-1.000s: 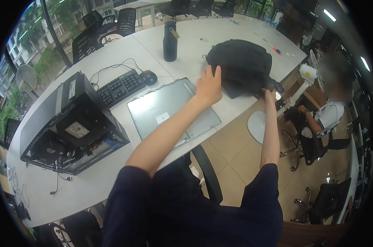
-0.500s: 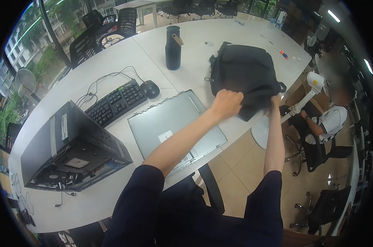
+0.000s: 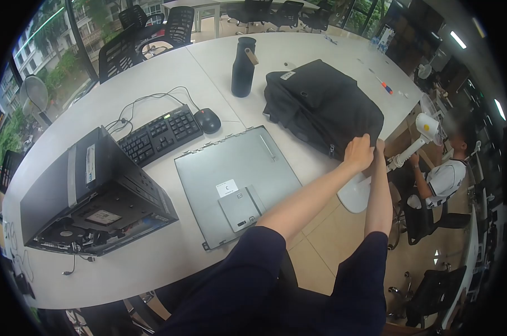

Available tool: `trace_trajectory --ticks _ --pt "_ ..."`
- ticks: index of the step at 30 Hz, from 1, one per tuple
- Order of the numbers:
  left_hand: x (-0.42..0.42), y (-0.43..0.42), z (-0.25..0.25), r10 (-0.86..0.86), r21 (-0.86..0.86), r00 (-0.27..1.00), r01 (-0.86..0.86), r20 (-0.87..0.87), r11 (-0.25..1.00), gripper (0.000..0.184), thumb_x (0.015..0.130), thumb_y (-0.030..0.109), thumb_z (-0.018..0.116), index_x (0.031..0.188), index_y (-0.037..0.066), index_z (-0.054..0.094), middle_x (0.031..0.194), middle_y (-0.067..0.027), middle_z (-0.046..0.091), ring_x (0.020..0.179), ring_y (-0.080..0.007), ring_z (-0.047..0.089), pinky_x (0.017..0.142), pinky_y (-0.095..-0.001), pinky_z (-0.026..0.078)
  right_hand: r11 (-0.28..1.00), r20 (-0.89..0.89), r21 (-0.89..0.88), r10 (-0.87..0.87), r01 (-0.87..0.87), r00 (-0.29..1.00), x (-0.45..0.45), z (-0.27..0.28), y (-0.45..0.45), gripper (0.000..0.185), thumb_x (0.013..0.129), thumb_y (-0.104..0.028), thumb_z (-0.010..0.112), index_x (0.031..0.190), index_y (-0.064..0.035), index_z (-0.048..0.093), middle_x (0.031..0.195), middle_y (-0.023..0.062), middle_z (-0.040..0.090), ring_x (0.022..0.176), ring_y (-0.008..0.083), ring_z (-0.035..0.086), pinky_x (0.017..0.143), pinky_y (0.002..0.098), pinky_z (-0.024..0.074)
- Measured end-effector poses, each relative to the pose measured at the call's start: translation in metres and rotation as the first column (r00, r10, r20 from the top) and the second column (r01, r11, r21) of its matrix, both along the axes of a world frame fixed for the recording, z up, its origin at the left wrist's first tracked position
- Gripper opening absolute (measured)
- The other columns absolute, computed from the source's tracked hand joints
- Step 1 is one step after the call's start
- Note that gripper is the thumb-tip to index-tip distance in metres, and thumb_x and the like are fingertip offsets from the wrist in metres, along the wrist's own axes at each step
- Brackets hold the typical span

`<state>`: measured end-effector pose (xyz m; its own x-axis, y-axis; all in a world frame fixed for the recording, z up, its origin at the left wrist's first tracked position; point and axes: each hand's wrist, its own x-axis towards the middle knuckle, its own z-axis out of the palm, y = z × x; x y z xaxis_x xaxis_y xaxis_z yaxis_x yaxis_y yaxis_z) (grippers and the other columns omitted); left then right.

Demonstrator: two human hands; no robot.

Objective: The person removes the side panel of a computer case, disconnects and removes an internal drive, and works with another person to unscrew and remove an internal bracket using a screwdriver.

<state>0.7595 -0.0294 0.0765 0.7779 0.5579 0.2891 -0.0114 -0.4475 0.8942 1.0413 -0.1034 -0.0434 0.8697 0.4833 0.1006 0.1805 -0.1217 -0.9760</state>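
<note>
A black backpack (image 3: 326, 103) lies on the white table, its near right corner by the table edge. At that corner my left hand (image 3: 358, 154) is closed on the fabric. Close beside it, my right hand (image 3: 380, 150) also grips the backpack's edge, with its fingertips partly hidden. A flat grey metal computer side panel (image 3: 208, 168) with a white label lies below my left forearm. The black bottle (image 3: 243, 70) with a tan strap stands upright left of the backpack.
An opened black computer tower (image 3: 96, 190) stands at the left, near a keyboard (image 3: 162, 134) and mouse (image 3: 207, 120). A screwdriver (image 3: 386, 87) lies beyond the backpack. On the right are a white fan (image 3: 427, 127) and a seated person (image 3: 445, 179).
The backpack has been turned, and its far end now reaches further left. My left hand has moved right and down along it, close to my right hand.
</note>
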Motion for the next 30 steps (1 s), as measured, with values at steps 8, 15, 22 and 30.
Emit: trace_trajectory --ticks 8,15,22,30 --pt "-0.074 0.084 0.006 -0.128 0.870 0.991 0.096 -0.039 0.483 0.044 0.067 0.008 0.068 0.110 0.014 0.065 0.108 -0.0074 0.057 0.107 -0.0277 0.053 0.086 -0.0404 0.040 0.955 -0.102 0.032 -0.292 0.296 0.951 -0.038 0.012 -0.047 0.033 0.089 -0.018 0.070 0.112 0.0007 0.055 0.091 0.0099 0.067 0.069 0.0175 0.067 0.053 0.0304 0.0513" --pt "-0.083 0.139 0.000 -0.038 0.870 0.967 0.243 -0.251 0.429 0.026 0.078 0.010 0.067 0.104 0.009 0.066 0.104 -0.0086 0.060 0.101 -0.0267 0.060 0.080 -0.0396 0.053 0.926 -0.126 0.030 -0.370 0.377 0.920 -0.073 0.020 -0.088 0.021 0.091 -0.008 0.064 0.102 0.0004 0.048 0.083 0.0129 0.064 0.059 0.0223 0.065 0.042 0.0285 0.0502" --pt "-0.069 0.142 -0.007 -0.003 0.760 1.000 0.011 -0.011 0.650 0.015 0.085 0.014 0.063 0.095 0.004 0.068 0.093 -0.0134 0.065 0.094 -0.0329 0.064 0.081 -0.0431 0.053 0.999 -0.096 -0.039 -0.017 0.013 0.995 -0.228 0.098 -0.152 0.032 0.085 -0.009 0.068 0.114 -0.0019 0.057 0.088 0.0068 0.067 0.062 0.0121 0.062 0.044 0.0251 0.0421" --pt "-0.061 0.130 0.011 0.091 0.550 0.984 0.006 -0.150 0.835 0.019 0.075 0.019 0.069 0.085 0.003 0.070 0.088 -0.0160 0.071 0.092 -0.0338 0.068 0.083 -0.0438 0.052 0.905 0.000 0.097 0.417 -0.415 0.909 -0.326 0.156 -0.085 0.049 0.081 -0.007 0.072 0.126 -0.0012 0.053 0.099 0.0098 0.070 0.086 0.0125 0.066 0.077 0.0234 0.0489"
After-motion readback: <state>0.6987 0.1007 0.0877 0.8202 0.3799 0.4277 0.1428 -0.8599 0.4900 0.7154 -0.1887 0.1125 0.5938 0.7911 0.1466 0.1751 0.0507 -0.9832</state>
